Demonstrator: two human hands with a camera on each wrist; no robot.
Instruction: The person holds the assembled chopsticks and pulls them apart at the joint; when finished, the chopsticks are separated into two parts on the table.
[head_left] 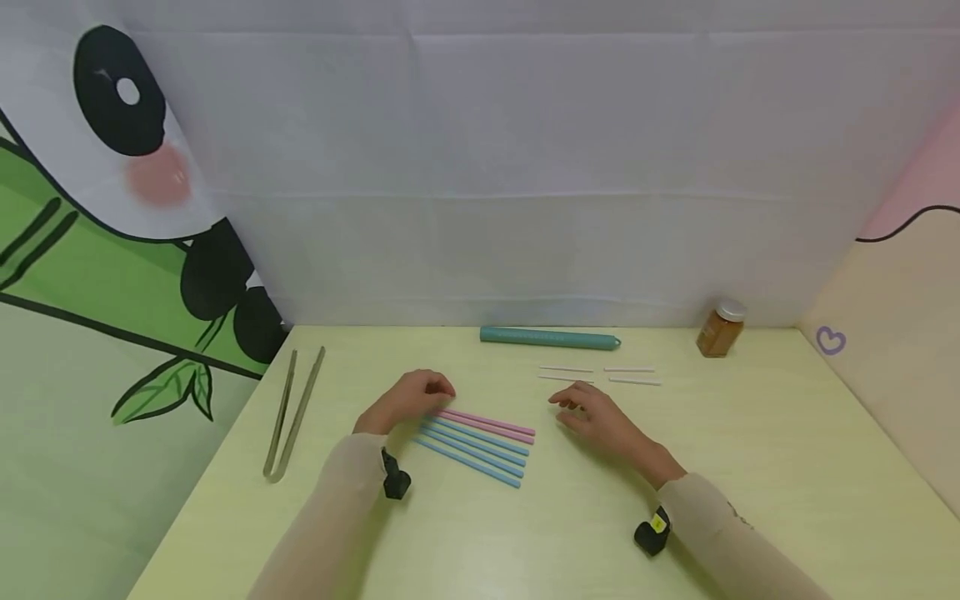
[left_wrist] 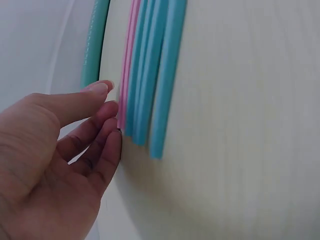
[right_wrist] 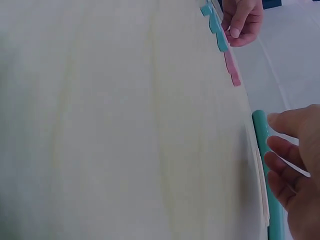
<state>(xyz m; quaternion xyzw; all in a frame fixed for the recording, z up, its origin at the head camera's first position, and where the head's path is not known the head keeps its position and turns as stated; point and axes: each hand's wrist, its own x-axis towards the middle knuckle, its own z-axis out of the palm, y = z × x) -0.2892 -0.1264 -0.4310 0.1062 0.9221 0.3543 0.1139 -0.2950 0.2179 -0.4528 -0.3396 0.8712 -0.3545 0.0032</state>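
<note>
**Left hand (head_left: pixel 405 402) seems to be straightening a row**

The step in hand looks like lining up the pink rods (head_left: pixel 487 421) and blue rods (head_left: pixel 467 462), which lie side by side between the hands. The left hand's fingers bend loosely, thumb apart from them, tips at the near ends of the pink rods; whether they touch, I cannot tell. The right hand (head_left: pixel 600 421), well apart from the left, is relaxed and holds nothing; white sticks (head_left: pixel 634 382) lie just beyond it. The next move probably calls for light fingertip pressure, as the rods may roll.
</note>
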